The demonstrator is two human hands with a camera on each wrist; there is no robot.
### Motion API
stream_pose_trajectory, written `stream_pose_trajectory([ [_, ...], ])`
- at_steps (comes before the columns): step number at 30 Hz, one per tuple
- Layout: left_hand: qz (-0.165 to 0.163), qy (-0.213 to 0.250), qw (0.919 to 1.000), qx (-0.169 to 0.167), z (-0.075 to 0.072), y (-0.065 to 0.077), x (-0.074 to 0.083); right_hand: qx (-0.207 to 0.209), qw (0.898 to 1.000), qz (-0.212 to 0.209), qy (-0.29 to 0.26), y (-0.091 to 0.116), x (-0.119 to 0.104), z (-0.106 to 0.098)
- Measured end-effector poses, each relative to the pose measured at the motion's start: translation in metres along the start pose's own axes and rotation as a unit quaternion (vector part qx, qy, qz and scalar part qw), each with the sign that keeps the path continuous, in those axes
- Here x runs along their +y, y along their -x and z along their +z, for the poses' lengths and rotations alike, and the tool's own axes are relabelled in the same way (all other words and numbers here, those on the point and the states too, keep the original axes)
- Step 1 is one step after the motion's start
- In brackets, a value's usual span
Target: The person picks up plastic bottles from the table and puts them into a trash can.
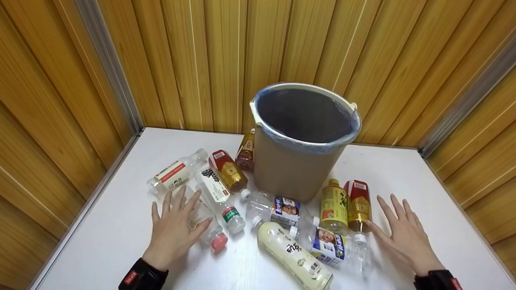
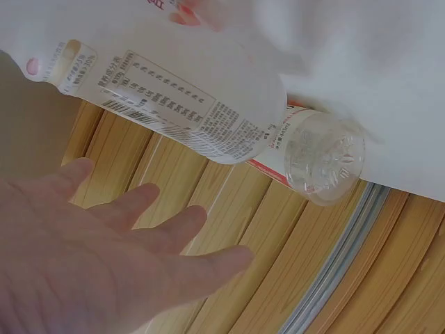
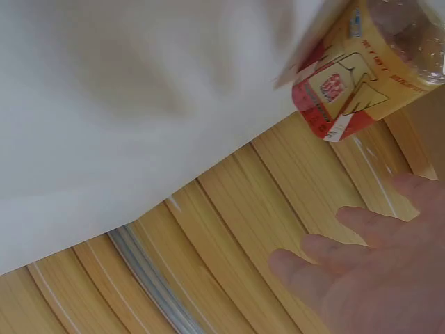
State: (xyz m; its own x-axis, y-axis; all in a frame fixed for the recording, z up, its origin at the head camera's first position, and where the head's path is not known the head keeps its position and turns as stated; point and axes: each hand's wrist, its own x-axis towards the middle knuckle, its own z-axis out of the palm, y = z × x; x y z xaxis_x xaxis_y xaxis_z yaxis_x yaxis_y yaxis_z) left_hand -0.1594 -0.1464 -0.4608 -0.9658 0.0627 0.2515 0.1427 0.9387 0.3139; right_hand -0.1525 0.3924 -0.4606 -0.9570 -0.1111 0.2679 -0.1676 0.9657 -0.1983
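Ten bottles near a bin, blue liner inside, left hand and right hand, fingers spread wide

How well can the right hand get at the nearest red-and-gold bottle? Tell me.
Probably yes: the open right hand is beside the red-and-gold bottle, with nothing visible between them; the yellow-labelled bottle is on its far side.

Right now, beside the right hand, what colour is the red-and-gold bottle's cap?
White; the cap shows best in the head view.

Wood-grain walls, white table
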Motion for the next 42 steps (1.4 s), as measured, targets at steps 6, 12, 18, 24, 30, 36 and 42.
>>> stream_pose_trajectory([
  [6, 0.023, 0.005, 0.9996, 0.013, 0.000, -0.001, 0.007, 0.013, 1.000, -0.021, -0.005, -0.001, -0.020, 0.001],
  [12, 0.068, 0.002, 0.9974, 0.022, 0.003, -0.004, 0.021, 0.016, 0.999, -0.044, -0.003, -0.004, -0.059, 0.002],
  [18, 0.135, 0.017, 0.9904, 0.024, 0.008, -0.005, 0.037, 0.049, 0.991, -0.122, -0.020, -0.005, -0.115, 0.008],
  [24, 0.205, 0.026, 0.9785, 0.009, 0.013, -0.004, 0.054, 0.033, 0.978, -0.201, -0.035, 0.002, -0.166, 0.018],
  [30, 0.275, 0.018, 0.9614, -0.007, 0.020, -0.002, 0.066, -0.038, 0.974, -0.221, -0.013, 0.011, -0.192, 0.033],
  [36, 0.287, 0.016, 0.9574, -0.030, 0.023, 0.000, 0.072, -0.044, 0.966, -0.255, 0.014, 0.018, -0.200, 0.045],
  [42, 0.290, 0.021, 0.9565, -0.028, 0.024, 0.003, 0.072, -0.058, 0.963, -0.261, 0.019, 0.023, -0.203, 0.048],
])
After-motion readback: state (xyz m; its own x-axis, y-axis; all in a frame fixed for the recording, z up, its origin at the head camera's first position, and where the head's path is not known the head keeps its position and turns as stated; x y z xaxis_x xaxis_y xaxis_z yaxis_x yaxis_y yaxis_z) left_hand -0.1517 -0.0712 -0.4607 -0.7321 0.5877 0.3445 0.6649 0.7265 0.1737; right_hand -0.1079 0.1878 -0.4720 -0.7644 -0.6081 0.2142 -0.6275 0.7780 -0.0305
